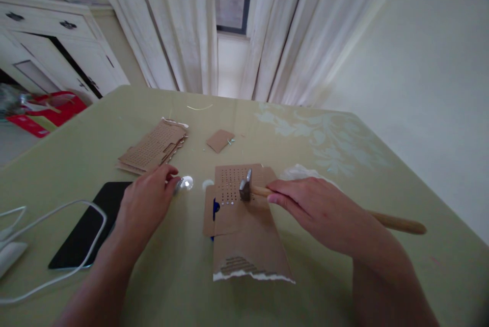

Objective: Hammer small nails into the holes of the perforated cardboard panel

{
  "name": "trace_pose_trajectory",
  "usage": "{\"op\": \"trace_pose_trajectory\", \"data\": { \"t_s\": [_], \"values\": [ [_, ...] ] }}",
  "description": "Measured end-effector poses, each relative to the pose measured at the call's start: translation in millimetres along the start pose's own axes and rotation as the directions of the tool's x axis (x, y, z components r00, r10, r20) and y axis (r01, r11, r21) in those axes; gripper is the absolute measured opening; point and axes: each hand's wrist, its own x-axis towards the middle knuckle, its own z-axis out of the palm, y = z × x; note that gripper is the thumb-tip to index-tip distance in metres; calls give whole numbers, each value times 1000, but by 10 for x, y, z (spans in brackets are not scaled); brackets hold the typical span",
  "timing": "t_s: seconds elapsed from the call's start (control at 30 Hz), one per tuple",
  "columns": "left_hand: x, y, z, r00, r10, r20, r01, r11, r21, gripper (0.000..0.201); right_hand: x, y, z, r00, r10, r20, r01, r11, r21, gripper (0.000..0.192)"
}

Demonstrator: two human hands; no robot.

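Observation:
My right hand (313, 205) is wrapped round the wooden handle of a hammer (397, 222), close to its head. The metal hammer head is over a brown cardboard piece (244, 225) with rows of small holes and a torn near edge. Whether the head touches the cardboard, I cannot tell. To the left, my left hand (147, 199) is closed in a pinch on a small grey metal piece, mostly hidden by the fingers. A shiny round spot (187, 183) lies just beyond those fingertips. Under the cardboard's left side, another cardboard flap (208, 210) and something dark blue (216, 207) show.
A stack of perforated cardboard (153, 146) lies at the back left, with a small cardboard square (220, 140) to its right. A black tablet-like slab (91, 230) and a white cable (57, 281) are at the left. Crumpled clear plastic (303, 171) sits beyond my right hand.

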Motion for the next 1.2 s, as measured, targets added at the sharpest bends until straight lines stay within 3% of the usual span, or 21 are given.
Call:
{"op": "trace_pose_trajectory", "data": {
  "t_s": [0.1, 0.33, 0.73, 1.2],
  "values": [
    [85, -209, -19, 972, -159, 174, 109, 958, 266, 34, -1, 2, 8, 1000, 6, 7, -6, 1000, -9, 38],
    [120, -248, 83, 930, -207, 304, 112, 947, 302, 33, 3, 30, 23, 1000, -11, -3, 11, 1000, -20, 41],
    [114, -228, 131, 928, -164, 335, 59, 951, 302, 32, 21, -13, -3, 1000, 1, 17, -1, 999, -34, 37],
    [61, -246, 281, 965, -55, 258, 8, 984, 179, 25, 8, -3, 34, 1000, 14, 6, -14, 1000, -16, 36]
  ]
}}
